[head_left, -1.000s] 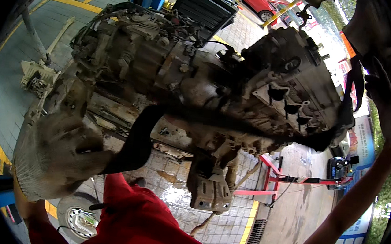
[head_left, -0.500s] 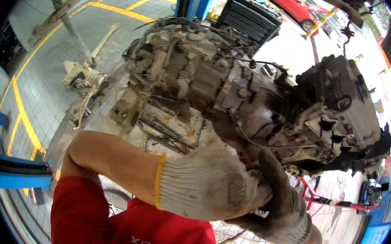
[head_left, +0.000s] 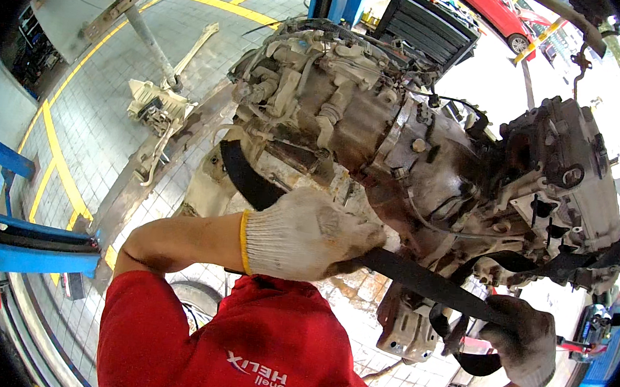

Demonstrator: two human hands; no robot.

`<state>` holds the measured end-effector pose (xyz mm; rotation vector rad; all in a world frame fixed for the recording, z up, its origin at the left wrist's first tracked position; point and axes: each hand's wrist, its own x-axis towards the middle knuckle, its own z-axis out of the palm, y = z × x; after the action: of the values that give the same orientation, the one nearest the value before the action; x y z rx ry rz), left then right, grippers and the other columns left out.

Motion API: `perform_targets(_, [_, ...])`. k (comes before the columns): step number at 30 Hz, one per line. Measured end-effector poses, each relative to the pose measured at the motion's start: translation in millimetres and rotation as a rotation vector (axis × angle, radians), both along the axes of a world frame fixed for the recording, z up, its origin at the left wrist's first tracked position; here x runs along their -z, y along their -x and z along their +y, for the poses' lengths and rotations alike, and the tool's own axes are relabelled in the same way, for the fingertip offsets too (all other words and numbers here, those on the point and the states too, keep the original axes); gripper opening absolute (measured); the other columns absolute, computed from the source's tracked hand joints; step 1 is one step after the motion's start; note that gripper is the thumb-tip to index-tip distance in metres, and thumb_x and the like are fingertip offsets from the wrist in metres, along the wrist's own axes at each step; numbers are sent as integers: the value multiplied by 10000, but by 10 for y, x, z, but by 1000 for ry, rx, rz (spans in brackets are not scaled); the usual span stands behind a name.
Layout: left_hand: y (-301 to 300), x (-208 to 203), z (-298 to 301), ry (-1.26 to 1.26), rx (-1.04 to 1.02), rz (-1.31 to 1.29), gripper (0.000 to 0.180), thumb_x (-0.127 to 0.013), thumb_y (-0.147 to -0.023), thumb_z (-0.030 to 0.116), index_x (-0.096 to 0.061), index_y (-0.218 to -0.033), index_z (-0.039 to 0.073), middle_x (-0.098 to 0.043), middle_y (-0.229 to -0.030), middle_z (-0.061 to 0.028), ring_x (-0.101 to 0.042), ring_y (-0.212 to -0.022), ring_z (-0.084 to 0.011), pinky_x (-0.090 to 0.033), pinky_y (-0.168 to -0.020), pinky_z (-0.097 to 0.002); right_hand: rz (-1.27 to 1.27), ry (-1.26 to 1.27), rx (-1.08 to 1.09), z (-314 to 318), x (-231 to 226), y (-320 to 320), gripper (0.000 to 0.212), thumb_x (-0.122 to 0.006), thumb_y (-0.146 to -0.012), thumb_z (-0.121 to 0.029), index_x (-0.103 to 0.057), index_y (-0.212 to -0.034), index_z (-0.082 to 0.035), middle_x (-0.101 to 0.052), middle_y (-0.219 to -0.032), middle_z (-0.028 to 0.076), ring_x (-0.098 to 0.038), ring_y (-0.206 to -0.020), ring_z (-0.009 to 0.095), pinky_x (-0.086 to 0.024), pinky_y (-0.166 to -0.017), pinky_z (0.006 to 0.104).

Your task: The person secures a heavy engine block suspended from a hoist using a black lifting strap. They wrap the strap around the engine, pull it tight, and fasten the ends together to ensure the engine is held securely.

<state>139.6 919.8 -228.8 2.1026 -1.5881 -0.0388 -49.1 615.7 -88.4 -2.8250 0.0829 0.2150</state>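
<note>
A wide black strap (head_left: 428, 285) stretches in front of my body between my two gloved hands. My left hand (head_left: 313, 235) is closed around it near the middle, and a loose length sticks out past the wrist side. Farther right, my right hand (head_left: 523, 341) grips the other part, with a loop of strap hanging below it. Both gloves are off-white knit, dirty at the fingers. Just beyond the hands rests a large greasy engine and gearbox (head_left: 354, 127). More black strap runs along the lower right side of the engine; how it passes underneath is hidden.
A metal bracket (head_left: 405, 326) sits below the strap. Dirty metal parts (head_left: 161, 116) lie on the tiled floor at left. Blue lift arms (head_left: 35, 260) reach in from the left edge. A black tool cabinet (head_left: 426, 29) and a red car (head_left: 488, 13) stand behind.
My hands, close together before, have moved apart, the right one toward the right. The black strap now shows drawn out between them. The view has shifted slightly.
</note>
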Motion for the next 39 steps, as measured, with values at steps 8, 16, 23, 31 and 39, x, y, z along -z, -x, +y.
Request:
perform_targets(8, [-78,56,212,-71,-39,20,507,-761,-868,460,-658,-1258,153,-686,-887,-105,-704,-754,-339,-569,-676,-445,-62,-270,295,-627,-91,197,555,-821,-834,-449,-730,-1157,-7,-751,-843,97,-679,-707,153,-531,-655,295])
perform_targets(16, [-197,-43,288,12,-81,87,404,-803,-849,399,-679,-1109,115,-700,-900,-102,-715,-788,-332,-564,-678,-430,-153,-223,367,-1028,-48,225,802,-825,-800,-627,-673,-1235,30,-668,-838,-10,-507,-649,49,-391,-566,230])
perform_targets(23, [-363,-13,339,-17,-135,61,401,-797,-871,412,-695,-1099,99,-717,-902,-115,-720,-808,-346,-562,-698,-435,-122,-229,468,-1149,-115,323,794,-823,-800,-623,-666,-1255,7,-644,-845,-38,-456,-625,22,-325,-522,211])
perform_targets(31, [-632,-3,361,41,-158,173,398,-731,-924,382,-702,-1243,145,-734,-1011,-148,-711,-885,-368,-565,-755,-450,-115,-271,500,-1222,-121,429,738,-825,-850,-523,-633,-1309,22,-692,-997,0,-494,-704,47,-377,-586,219])
perform_targets(39, [-306,-447,-245,33,85,-91,444,-721,-778,166,-730,-1220,131,-741,-880,-94,-716,-693,-256,-575,-627,-348,-529,595,119,-442,144,52,830,-907,-694,-405,-582,-1377,-63,-617,-1317,195,-602,-1207,413,-482,-1021,486])
